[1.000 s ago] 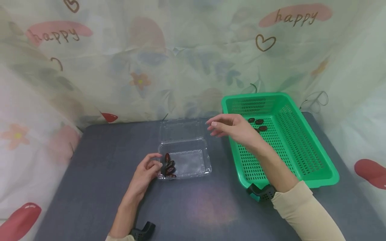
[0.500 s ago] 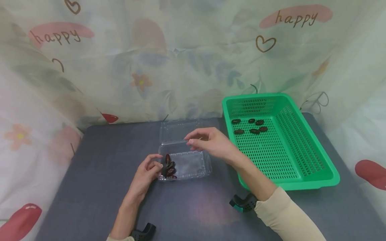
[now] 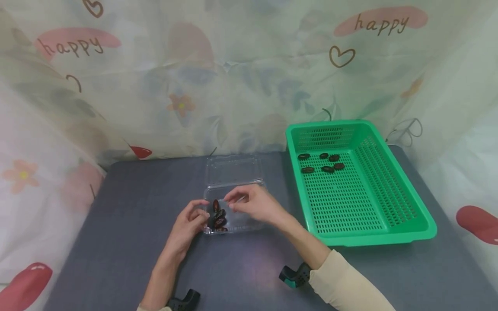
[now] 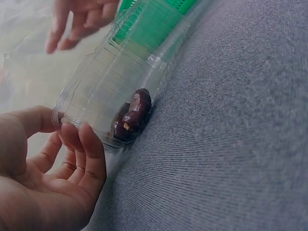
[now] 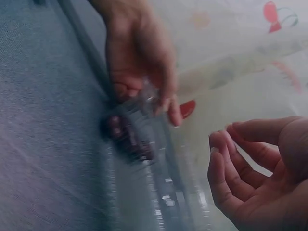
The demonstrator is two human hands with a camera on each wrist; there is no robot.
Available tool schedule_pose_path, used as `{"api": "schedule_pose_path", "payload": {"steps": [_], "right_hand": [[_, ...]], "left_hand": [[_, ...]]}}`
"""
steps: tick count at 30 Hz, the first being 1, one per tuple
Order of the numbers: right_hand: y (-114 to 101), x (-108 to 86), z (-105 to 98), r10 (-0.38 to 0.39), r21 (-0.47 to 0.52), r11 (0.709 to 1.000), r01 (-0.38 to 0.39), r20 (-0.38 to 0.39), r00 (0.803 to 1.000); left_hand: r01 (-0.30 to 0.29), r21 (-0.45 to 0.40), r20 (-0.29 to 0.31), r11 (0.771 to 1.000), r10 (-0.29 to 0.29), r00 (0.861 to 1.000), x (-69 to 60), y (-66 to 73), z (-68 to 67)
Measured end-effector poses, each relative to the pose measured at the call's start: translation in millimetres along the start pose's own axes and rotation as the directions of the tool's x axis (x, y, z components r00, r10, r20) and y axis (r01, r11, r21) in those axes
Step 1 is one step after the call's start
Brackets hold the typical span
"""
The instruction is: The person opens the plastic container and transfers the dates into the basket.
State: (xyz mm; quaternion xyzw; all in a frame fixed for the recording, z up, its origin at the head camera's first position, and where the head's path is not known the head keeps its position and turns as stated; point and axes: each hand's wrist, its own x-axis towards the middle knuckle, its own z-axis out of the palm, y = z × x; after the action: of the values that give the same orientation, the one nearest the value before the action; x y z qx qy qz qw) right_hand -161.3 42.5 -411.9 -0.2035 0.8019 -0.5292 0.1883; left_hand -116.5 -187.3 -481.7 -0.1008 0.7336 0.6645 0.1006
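Container (image 3: 241,228), clear plastic, rectangular, hinged lid (image 3: 233,169) folded back: flat on grey, cloth-textured tabletop (image 3: 249,263). Left-hand grip (image 3: 190,221): pinching left rim of container. Right-hand grip (image 3: 256,205): above interior of container, just right of glossy, dark brown, oval pieces (image 3: 220,214); fingers loosely curved, thumb near fingertips. Pieces: clustered at left wall of container. Six similar dark oval items (image 3: 327,169): in rear left part of green, slotted, rectangular plastic basket (image 3: 350,207), right of container.
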Motion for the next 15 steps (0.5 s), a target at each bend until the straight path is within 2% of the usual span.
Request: {"api": "schedule_pose_path", "payload": {"steps": [8, 15], "right_hand": [[20, 12.4, 17, 0.005, -0.027, 1.000, -0.004, 0.024, 1.000], [30, 21.8, 25, 0.048, -0.011, 0.999, -0.047, 0.066, 0.997]], "left_hand": [[0.006, -0.018, -0.006, 1.000, -0.006, 1.000, 1.0, -1.3, 0.6], [-0.003, -0.034, 0.000, 0.999, 0.003, 1.000, 1.8, -2.9, 0.5]]}}
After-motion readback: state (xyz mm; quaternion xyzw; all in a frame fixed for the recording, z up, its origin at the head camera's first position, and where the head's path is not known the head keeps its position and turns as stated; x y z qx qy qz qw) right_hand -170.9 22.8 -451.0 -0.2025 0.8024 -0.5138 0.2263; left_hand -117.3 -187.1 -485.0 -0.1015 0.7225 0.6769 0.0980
